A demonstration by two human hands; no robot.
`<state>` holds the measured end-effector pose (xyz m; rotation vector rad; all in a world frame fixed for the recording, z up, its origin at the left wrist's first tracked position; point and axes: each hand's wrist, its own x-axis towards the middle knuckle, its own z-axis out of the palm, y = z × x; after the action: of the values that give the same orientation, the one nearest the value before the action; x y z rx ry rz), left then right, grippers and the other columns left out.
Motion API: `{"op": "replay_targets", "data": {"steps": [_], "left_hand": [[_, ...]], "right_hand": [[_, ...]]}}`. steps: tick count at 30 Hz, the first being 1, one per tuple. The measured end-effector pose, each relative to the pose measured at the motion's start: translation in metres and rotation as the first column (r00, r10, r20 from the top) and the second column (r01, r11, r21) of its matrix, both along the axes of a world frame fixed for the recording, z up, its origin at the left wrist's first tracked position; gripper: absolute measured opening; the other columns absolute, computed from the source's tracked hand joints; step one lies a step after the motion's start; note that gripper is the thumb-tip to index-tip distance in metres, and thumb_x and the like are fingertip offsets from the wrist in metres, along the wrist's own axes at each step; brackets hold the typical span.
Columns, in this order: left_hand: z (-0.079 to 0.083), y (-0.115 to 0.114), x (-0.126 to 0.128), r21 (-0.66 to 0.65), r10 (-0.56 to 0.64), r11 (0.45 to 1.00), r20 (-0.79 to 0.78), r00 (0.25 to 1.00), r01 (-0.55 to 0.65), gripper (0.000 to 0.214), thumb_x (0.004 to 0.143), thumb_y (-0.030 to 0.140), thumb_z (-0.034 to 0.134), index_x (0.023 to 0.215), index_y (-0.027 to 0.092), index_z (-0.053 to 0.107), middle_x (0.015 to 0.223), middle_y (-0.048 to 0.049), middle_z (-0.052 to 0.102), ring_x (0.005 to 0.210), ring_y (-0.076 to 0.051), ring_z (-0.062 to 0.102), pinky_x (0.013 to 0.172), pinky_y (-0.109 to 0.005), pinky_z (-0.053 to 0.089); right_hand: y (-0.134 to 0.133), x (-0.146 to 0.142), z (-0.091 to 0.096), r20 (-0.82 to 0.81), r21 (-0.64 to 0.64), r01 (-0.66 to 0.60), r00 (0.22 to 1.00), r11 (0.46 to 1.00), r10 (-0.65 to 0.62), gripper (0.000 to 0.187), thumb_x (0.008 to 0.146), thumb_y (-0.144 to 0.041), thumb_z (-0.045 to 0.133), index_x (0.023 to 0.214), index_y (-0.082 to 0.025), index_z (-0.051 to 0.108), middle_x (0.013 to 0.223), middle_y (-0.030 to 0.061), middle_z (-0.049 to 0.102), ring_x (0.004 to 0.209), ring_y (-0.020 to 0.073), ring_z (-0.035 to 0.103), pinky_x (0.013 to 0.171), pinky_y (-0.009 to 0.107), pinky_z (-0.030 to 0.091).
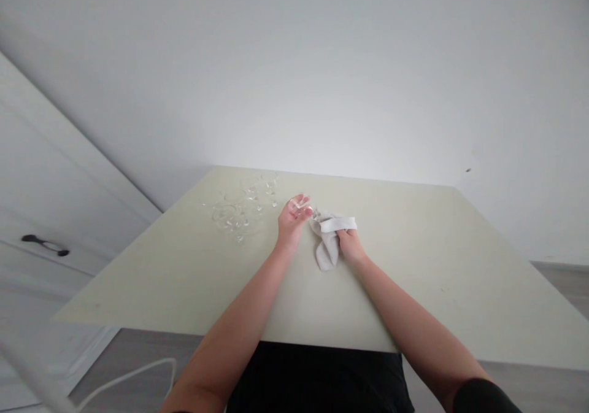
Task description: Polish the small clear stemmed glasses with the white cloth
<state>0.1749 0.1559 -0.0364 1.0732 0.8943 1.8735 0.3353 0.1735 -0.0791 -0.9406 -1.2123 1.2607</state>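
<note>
Head view has us holding a clear glass (301, 205) a little above the desk (423, 266), between our two hands and near the middle of the surface. Our left grip (291, 218) is closed around it, fingers and thumb on its wall, with the glass tilted onto its side and one end toward our right. That end meets a whitish cloth (327, 254), and we cannot make out how much of it the fabric covers. Our right grip (348, 241) is closed on the cloth, which folds over at the top in a paler band and hangs down in a loose flap. The glass is see-through, but we cannot tell whether anything is inside.

To our left, well apart from the cloth, a cluster of clear stemmed glasses (234, 215) stands on the desk. Their outlines overlap too much for us to count them; the pale surface shows through their bowls, and their contents are too faint to judge.

Farther left, beyond the desk's edge, we see a white cabinet (46, 173) with a dark handle (45, 245); its inside is hidden from us.
</note>
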Motion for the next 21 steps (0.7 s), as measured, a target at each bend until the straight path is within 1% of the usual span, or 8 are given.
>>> {"op": "replay_targets", "data": {"steps": [2,5,8,10,12,15,18,21], "left_hand": [[-0.001,0.0,-0.001,0.038,-0.012,0.999,-0.051,0.999,0.014,0.065,0.069,0.044,0.086,0.123,0.018,0.061,0.13,-0.016,0.065,0.123,-0.027,0.061,0.103,-0.041,0.049],[-0.002,-0.002,0.0,0.091,-0.048,0.994,-0.175,0.983,0.064,0.068,0.066,0.042,0.088,0.124,0.02,0.06,0.13,-0.0144,0.064,0.123,-0.026,0.061,0.104,-0.042,0.049],[0.001,-0.009,0.003,0.126,-0.061,0.985,-0.371,0.927,0.115,0.066,0.069,0.04,0.086,0.127,0.022,0.06,0.133,-0.0126,0.063,0.122,-0.025,0.06,0.106,-0.042,0.049],[0.004,-0.015,0.005,0.153,-0.041,0.979,-0.491,0.87,0.133,0.067,0.071,0.04,0.085,0.13,0.022,0.059,0.134,-0.0126,0.062,0.121,-0.025,0.061,0.107,-0.043,0.049],[0.007,-0.019,0.007,0.187,-0.007,0.973,-0.565,0.825,0.137,0.068,0.072,0.042,0.084,0.132,0.022,0.057,0.133,-0.0127,0.062,0.118,-0.025,0.062,0.106,-0.044,0.049],[0.006,-0.02,0.007,0.207,0.01,0.968,-0.59,0.808,0.139,0.069,0.073,0.044,0.083,0.133,0.022,0.055,0.133,-0.0133,0.061,0.117,-0.025,0.062,0.103,-0.043,0.05],[0.001,-0.017,0.007,0.181,-0.093,0.958,-0.538,0.838,0.223,0.073,0.076,0.043,0.081,0.137,0.023,0.046,0.132,-0.0144,0.06,0.106,-0.022,0.065,0.094,-0.039,0.054],[-0.002,-0.014,0.009,0.167,-0.187,0.94,-0.48,0.857,0.298,0.073,0.079,0.04,0.078,0.139,0.023,0.04,0.118,-0.0106,0.062,0.093,-0.017,0.065,0.088,-0.035,0.053]], "right_hand": [[-0.002,-0.004,0.002,-0.126,-0.101,-0.065,0.991,0.993,0.052,0.031,0.073,-0.043,0.07,0.096,-0.022,0.068,0.107,0.0072,0.076,0.109,0.0279,0.068,0.101,0.046,0.05],[-0.007,-0.009,0.008,-0.225,-0.127,-0.131,0.969,0.983,0.101,0.03,0.067,-0.036,0.075,0.091,-0.022,0.067,0.102,0.0065,0.077,0.104,0.0273,0.07,0.095,0.043,0.054],[-0.011,-0.011,0.013,-0.247,-0.112,-0.142,0.963,0.984,0.11,0.028,0.064,-0.033,0.076,0.089,-0.022,0.068,0.099,0.006,0.077,0.102,0.027,0.07,0.092,0.041,0.055],[-0.012,-0.011,0.015,-0.245,-0.108,-0.122,0.965,0.987,0.093,0.029,0.063,-0.033,0.076,0.088,-0.022,0.068,0.098,0.0056,0.078,0.1,0.027,0.071,0.091,0.041,0.055],[-0.012,-0.011,0.015,-0.228,-0.105,-0.098,0.971,0.99,0.072,0.031,0.062,-0.034,0.077,0.09,-0.022,0.068,0.097,0.0052,0.078,0.099,0.0268,0.071,0.09,0.04,0.056],[-0.012,-0.011,0.013,-0.179,-0.096,-0.084,0.982,0.992,0.065,0.031,0.063,-0.034,0.075,0.091,-0.022,0.068,0.096,0.0052,0.078,0.097,0.026,0.071,0.09,0.04,0.056],[-0.012,-0.012,0.011,-0.116,-0.064,-0.083,0.99,0.995,0.075,0.028,0.065,-0.03,0.072,0.092,-0.021,0.069,0.098,0.0055,0.078,0.095,0.0244,0.071,0.091,0.039,0.055],[-0.011,-0.01,0.009,-0.033,-0.028,-0.104,0.994,0.994,0.103,0.028,0.067,-0.03,0.071,0.094,-0.02,0.069,0.099,0.0052,0.078,0.094,0.0236,0.071,0.094,0.04,0.054]]}}
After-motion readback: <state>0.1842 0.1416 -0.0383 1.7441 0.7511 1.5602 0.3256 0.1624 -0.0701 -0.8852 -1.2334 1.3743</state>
